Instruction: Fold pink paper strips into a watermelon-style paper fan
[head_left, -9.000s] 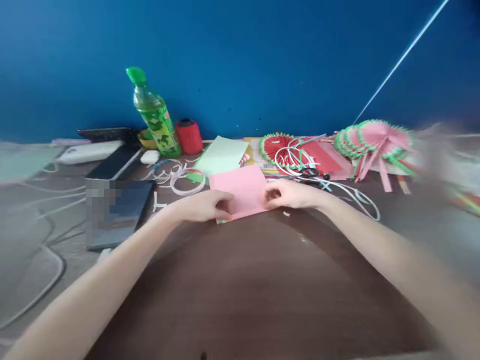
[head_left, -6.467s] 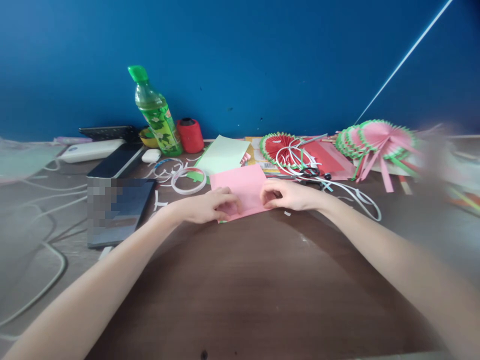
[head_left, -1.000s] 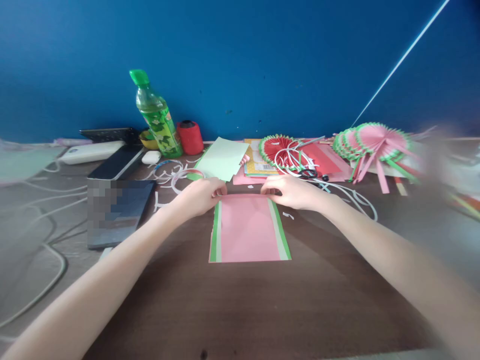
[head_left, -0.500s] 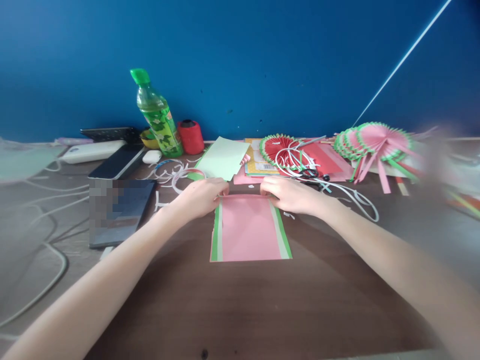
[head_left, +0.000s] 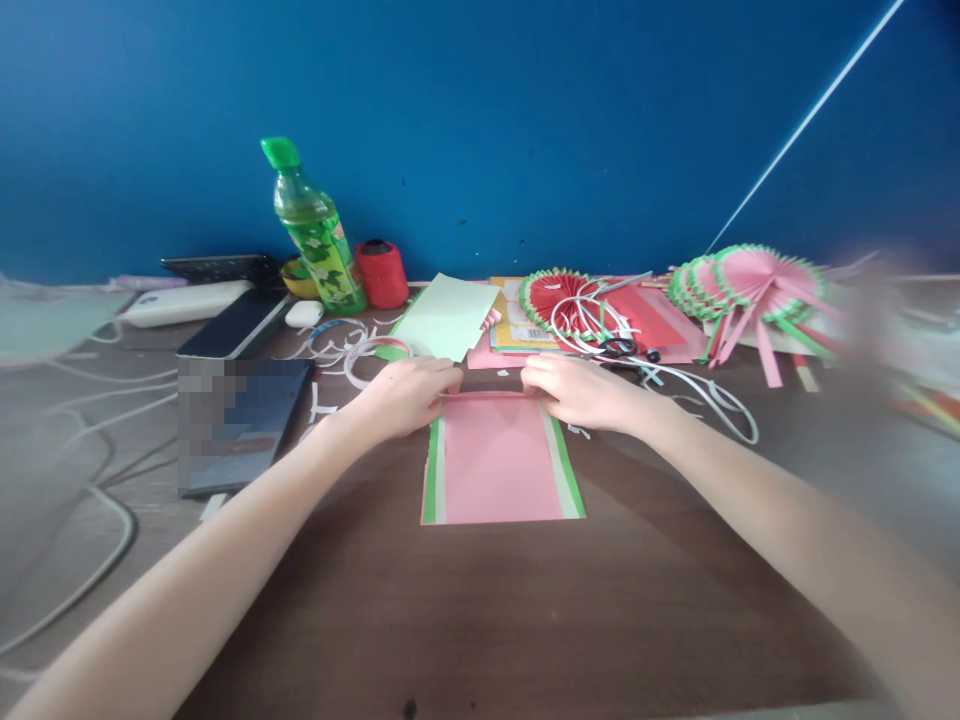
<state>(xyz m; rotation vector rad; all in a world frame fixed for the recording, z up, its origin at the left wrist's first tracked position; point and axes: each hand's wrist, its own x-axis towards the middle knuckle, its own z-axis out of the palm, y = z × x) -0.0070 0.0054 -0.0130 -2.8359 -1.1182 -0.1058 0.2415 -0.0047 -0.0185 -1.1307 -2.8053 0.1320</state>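
Paper (head_left: 501, 460) lies on middle of table (head_left: 480, 610); left hand (head_left: 409, 395) pinches its far left corner, right hand (head_left: 581, 392) far right corner. If hands pull unevenly, far edge may crease crooked.

Our forearms (head_left: 255, 545) slant forward and inward; our left hand (head_left: 411, 396) and right hand (head_left: 576, 392) face each other, fingers (head_left: 451, 377) curled.

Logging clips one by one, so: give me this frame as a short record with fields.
left hand: seems to pinch the far edge of the pink paper, left end
right hand: same edge, right end
paper sides: green and pale stripes
surface: brown table
beyond the paper: pale green sheet, red pleated disc
back left: green-capped bottle beside red spool
back right: pink pleated discs
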